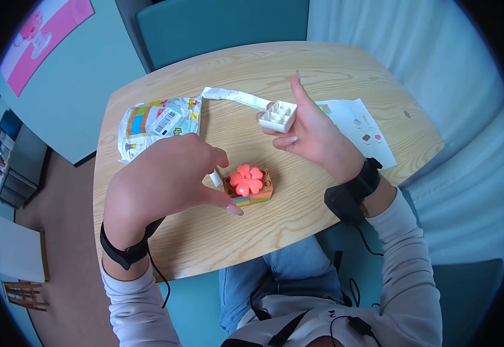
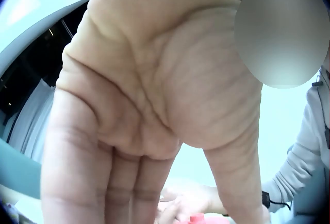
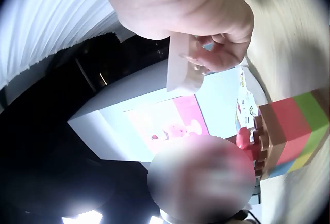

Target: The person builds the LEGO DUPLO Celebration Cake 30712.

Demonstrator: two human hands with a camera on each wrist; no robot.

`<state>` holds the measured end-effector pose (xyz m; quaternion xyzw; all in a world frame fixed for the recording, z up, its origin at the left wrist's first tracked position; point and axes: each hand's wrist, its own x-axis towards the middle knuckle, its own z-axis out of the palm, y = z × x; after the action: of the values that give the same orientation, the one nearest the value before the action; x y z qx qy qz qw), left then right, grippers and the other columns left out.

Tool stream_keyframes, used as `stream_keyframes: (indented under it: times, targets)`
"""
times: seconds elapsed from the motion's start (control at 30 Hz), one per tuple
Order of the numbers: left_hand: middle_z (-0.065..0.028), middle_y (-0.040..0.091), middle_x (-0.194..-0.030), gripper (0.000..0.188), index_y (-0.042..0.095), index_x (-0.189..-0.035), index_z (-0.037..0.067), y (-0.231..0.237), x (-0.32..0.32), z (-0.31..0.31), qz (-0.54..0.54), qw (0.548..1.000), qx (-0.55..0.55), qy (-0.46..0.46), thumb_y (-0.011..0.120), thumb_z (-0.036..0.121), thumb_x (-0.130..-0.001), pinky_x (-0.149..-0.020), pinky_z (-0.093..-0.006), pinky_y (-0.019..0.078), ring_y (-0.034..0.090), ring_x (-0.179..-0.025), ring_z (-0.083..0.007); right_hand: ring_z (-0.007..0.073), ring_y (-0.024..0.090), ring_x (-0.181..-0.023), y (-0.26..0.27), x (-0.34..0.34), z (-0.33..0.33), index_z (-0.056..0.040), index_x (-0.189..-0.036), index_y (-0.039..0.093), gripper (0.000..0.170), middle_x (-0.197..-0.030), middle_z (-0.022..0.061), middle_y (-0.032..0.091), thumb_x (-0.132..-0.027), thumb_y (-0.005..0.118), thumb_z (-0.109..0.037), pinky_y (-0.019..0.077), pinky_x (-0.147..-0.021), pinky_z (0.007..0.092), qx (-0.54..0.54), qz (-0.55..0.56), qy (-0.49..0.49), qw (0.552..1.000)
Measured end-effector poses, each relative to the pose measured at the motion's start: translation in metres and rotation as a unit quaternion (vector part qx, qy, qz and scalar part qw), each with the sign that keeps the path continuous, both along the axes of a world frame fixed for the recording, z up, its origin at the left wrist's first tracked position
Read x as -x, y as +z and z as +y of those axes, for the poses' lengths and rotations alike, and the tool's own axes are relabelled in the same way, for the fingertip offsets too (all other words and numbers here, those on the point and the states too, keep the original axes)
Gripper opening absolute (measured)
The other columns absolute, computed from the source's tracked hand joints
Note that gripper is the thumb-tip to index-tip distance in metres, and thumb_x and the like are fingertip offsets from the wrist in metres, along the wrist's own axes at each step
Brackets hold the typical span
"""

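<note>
My right hand [image 1: 315,130] holds a white block [image 1: 277,115] in its fingers above the table, hollow underside facing up and thumb raised; the right wrist view shows the white block [image 3: 181,64] under the same hand [image 3: 206,13]. On the table stands a stack of colored bricks [image 1: 262,195], brown on top, with a coral flower piece [image 1: 247,180] on it. My left hand [image 1: 162,176] hovers just left of the stack, fingers and thumb apart, holding nothing. A small white piece [image 1: 215,178] lies beside the stack, partly behind the left hand.
A colorful printed bag [image 1: 159,121] lies at the table's left, with a torn white strip [image 1: 234,95] behind. Under and beyond the right hand is a printed sheet [image 1: 368,136]. The table's near edge [image 1: 252,254] runs along the person's lap.
</note>
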<state>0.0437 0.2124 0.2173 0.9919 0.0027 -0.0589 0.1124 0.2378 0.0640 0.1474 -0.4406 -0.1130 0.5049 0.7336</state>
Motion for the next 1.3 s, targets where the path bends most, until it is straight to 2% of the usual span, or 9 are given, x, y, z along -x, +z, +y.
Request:
stream_keyframes:
  times: [0.13,0.23,0.43,0.57,0.63,0.83,1.13,1.17,1.3]
  targets:
    - [-0.0145,0.071,-0.093,0.066,0.067,-0.114,0.007,0.002,-0.006,-0.007,0.031,0.999,0.002,0.012,0.084,0.049,-0.066,-0.074,-0.0364,0.0527,0.069,-0.088,-0.0288,0.0133,0.050,-0.073,-0.006,-0.003,-0.010,0.0010,-0.117,0.050,0.064,-0.098,0.0112,0.061,-0.099,0.039,-0.060,0.0331,-0.041,0.0216,-0.060,0.069,0.083,0.992]
    - [-0.0146,0.071,-0.092,0.065,0.066,-0.116,0.007,0.001,-0.009,-0.011,0.041,0.999,-0.010,0.006,0.082,0.049,-0.069,-0.074,-0.0374,0.0524,0.069,-0.087,-0.0301,0.0129,0.052,-0.076,-0.007,-0.003,-0.015,-0.0045,-0.119,0.052,0.049,-0.098,0.0082,0.061,-0.099,0.049,-0.049,0.0374,-0.049,0.0207,-0.057,0.025,0.102,0.993]
    - [-0.0145,0.071,-0.089,0.059,0.067,-0.111,0.004,-0.005,-0.016,-0.013,0.045,0.998,0.019,-0.026,0.080,0.047,-0.073,-0.071,-0.0365,0.0520,0.068,-0.083,-0.0296,0.0106,0.053,-0.083,-0.005,0.015,-0.036,-0.0013,-0.113,0.055,0.029,-0.100,0.0074,0.061,-0.093,0.067,-0.017,0.0437,-0.067,0.0221,-0.061,-0.052,0.025,0.996]
    - [-0.0143,0.071,-0.085,0.051,0.067,-0.101,0.002,-0.003,-0.020,-0.018,0.063,0.998,0.009,-0.026,0.080,0.044,-0.074,-0.069,-0.0353,0.0515,0.068,-0.078,-0.0286,0.0108,0.055,-0.085,-0.015,0.016,-0.045,-0.0001,-0.113,0.054,0.028,-0.101,0.0065,0.061,-0.095,0.064,-0.020,0.0457,-0.074,0.0249,-0.092,-0.067,0.033,0.993]
    - [-0.0136,0.070,-0.078,0.041,0.066,-0.092,0.001,-0.008,-0.022,-0.018,0.045,0.997,0.043,-0.040,0.081,0.036,-0.075,-0.066,-0.0354,0.0508,0.067,-0.071,-0.0289,0.0175,0.057,-0.098,-0.011,0.032,-0.052,-0.0004,-0.123,0.052,0.032,-0.117,0.0126,0.059,-0.099,0.056,-0.022,0.0488,-0.085,0.0286,-0.089,0.012,0.008,0.996]
    - [-0.0147,0.067,-0.073,0.034,0.063,-0.090,-0.001,-0.017,-0.029,-0.020,0.014,0.997,0.037,-0.071,0.079,0.025,-0.076,-0.062,-0.0369,0.0502,0.065,-0.067,-0.0321,0.0268,0.061,-0.113,-0.016,0.066,-0.061,0.0030,-0.117,0.045,0.036,-0.113,0.0161,0.056,-0.098,0.059,-0.025,0.0483,-0.100,0.0352,-0.102,-0.059,-0.063,0.991]
    - [-0.0213,0.059,-0.062,0.037,0.044,-0.103,0.001,-0.049,-0.026,-0.045,-0.029,0.998,0.047,-0.018,0.063,0.028,-0.089,-0.054,-0.0475,0.0485,0.062,-0.060,-0.0406,0.0107,0.061,-0.101,-0.033,0.090,-0.060,0.0001,-0.120,0.039,0.037,-0.111,0.0115,0.060,-0.098,0.060,-0.022,0.0508,-0.088,0.0244,-0.128,-0.157,-0.184,0.962]
    - [-0.0196,0.058,-0.058,0.036,0.043,-0.101,0.002,-0.058,-0.025,-0.042,-0.076,0.996,0.030,-0.042,0.064,0.029,-0.089,-0.049,-0.0460,0.0479,0.061,-0.054,-0.0397,0.0184,0.054,-0.115,-0.033,0.092,-0.062,-0.0010,-0.126,0.041,0.036,-0.120,0.0143,0.051,-0.101,0.055,-0.022,0.0471,-0.102,0.0357,-0.105,-0.189,-0.175,0.960]
    - [-0.0194,0.057,-0.057,0.036,0.044,-0.101,0.002,-0.065,-0.025,-0.037,-0.124,0.990,-0.009,-0.070,0.064,0.030,-0.090,-0.048,-0.0449,0.0481,0.061,-0.053,-0.0380,0.0187,0.055,-0.115,-0.034,0.092,-0.061,-0.0012,-0.126,0.041,0.036,-0.120,0.0145,0.051,-0.101,0.055,-0.023,0.0465,-0.103,0.0362,-0.100,-0.180,-0.179,0.962]
